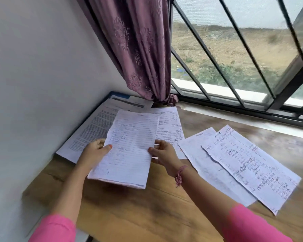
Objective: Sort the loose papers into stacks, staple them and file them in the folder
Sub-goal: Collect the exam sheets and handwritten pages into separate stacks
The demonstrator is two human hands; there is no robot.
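While each hand, left hand (94,151), right hand (162,152), pinches its edges, lined handwritten paper stack (128,147), torn-edged, slightly curled.

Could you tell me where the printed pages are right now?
The printed pages lie at the left, against the wall, just behind the left hand.

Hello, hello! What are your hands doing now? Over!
Both hands, left hand and right hand, holding lined stack. Two loose sheets wait right. Nothing blocking.
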